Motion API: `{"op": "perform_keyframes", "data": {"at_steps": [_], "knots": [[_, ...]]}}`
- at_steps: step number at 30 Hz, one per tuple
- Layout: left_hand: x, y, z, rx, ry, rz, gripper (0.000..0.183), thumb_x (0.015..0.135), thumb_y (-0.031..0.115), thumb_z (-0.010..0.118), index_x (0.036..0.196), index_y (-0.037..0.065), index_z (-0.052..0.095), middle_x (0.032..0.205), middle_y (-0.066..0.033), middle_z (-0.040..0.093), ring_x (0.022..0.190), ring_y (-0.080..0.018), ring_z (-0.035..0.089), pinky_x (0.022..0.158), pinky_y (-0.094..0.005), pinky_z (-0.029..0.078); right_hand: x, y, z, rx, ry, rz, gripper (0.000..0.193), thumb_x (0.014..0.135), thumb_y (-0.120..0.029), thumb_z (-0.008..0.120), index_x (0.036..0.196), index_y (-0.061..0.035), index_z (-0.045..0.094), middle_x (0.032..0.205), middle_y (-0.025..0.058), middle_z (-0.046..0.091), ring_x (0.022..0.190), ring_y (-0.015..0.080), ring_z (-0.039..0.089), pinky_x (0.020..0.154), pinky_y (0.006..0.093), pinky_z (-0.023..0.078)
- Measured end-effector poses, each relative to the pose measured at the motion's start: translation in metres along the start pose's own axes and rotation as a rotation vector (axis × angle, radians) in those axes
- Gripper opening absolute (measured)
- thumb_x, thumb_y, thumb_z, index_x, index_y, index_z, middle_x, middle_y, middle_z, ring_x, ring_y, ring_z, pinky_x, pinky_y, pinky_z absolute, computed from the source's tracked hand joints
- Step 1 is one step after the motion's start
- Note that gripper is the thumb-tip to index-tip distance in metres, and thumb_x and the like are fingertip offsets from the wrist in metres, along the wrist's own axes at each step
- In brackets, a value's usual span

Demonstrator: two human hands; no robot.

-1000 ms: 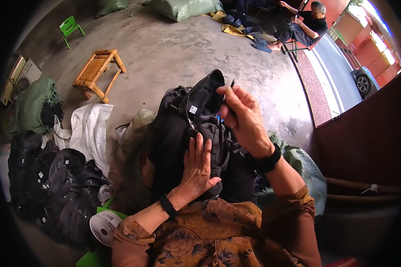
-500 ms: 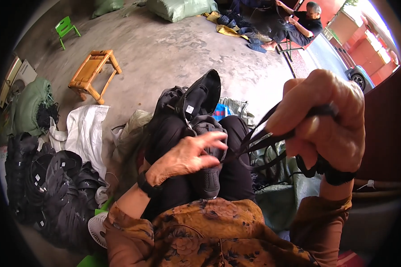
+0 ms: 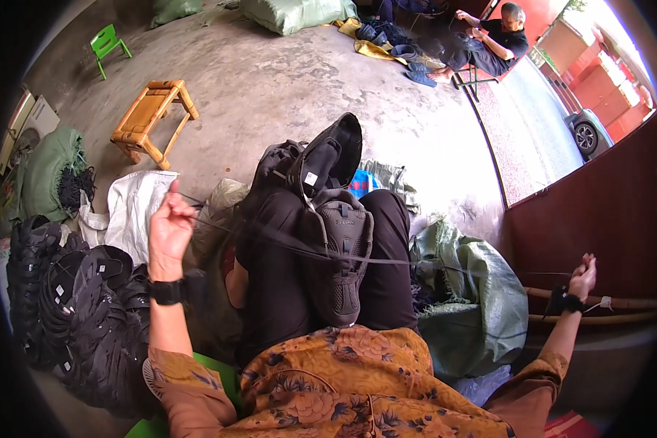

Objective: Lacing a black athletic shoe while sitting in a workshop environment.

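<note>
My arms are spread wide to either side of my lap. A long dark shoelace [image 3: 387, 260] stretches between my hands, passing over a black shoe upper [image 3: 341, 296]. At the left, my left hand [image 3: 171, 228] is closed on one part of the lace, its fingers curled inward. Far to the right, my right hand [image 3: 582, 279] is closed on the other end, pulled out thin. The grey-black upper lies on my thighs, toe toward my body. Beyond it, resting over my knee, is a second black shoe upper [image 3: 332, 164] with a small white label inside.
Piles of black shoe uppers [image 3: 87, 314] lie to my left, beside white sacks [image 3: 142, 212]. An open green sack [image 3: 474, 299] stands by my right leg. A bamboo stool [image 3: 153, 117] and a green chair [image 3: 109, 47] stand farther off. Another person [image 3: 500, 44] sits working at the far right.
My hands have moved far apart. The left went outward from above the upper; the right dropped away to the right. The bunched lace is now drawn out across my lap.
</note>
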State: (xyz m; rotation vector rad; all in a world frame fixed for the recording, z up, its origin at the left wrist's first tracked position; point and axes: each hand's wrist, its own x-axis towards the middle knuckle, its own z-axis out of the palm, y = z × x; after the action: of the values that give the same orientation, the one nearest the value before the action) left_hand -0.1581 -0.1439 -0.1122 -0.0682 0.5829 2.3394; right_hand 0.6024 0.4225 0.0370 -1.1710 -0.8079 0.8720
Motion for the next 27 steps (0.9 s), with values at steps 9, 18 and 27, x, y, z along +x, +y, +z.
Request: {"op": "perform_keyframes", "data": {"at_steps": [9, 18, 27], "knots": [[0.003, 0.199, -0.165, -0.037, 0.449, 0.285, 0.019, 0.101, 0.011, 0.043, 0.113, 0.002, 0.055, 0.069, -0.0009, 0.041, 0.059, -0.0131, 0.04, 0.057, -0.0263, 0.04, -0.335, 0.115, 0.154, -0.481, -0.894, 0.138, 0.016, 0.095, -0.02, 0.062, 0.099, -0.0053, 0.066, 0.075, 0.0034, 0.067, 0.053, 0.0064, 0.054, 0.048, 0.0199, 0.043], [-0.17, 0.384, -0.238, 0.272, 0.454, 0.643, 0.019, 0.101, 0.017, 0.049, 0.087, 0.005, 0.052, 0.063, 0.0006, 0.034, 0.055, -0.012, 0.035, 0.056, -0.0274, 0.032, -0.452, 0.128, 0.173, -0.601, -1.347, -0.13, 0.011, 0.091, -0.011, 0.064, 0.093, -0.0005, 0.06, 0.07, 0.0098, 0.07, 0.056, 0.0167, 0.066, 0.052, 0.0281, 0.05], [-0.101, 0.047, -0.053, 1.038, 0.306, 0.38, 0.033, 0.096, 0.019, 0.06, 0.124, 0.003, 0.054, 0.099, -0.0079, 0.066, 0.061, -0.004, 0.051, 0.055, -0.0166, 0.039, -0.457, 0.129, 0.172, -0.68, -1.368, -0.284, 0.015, 0.089, -0.013, 0.066, 0.09, 0.0007, 0.061, 0.069, 0.0114, 0.069, 0.058, 0.0206, 0.067, 0.054, 0.0309, 0.052]]}}
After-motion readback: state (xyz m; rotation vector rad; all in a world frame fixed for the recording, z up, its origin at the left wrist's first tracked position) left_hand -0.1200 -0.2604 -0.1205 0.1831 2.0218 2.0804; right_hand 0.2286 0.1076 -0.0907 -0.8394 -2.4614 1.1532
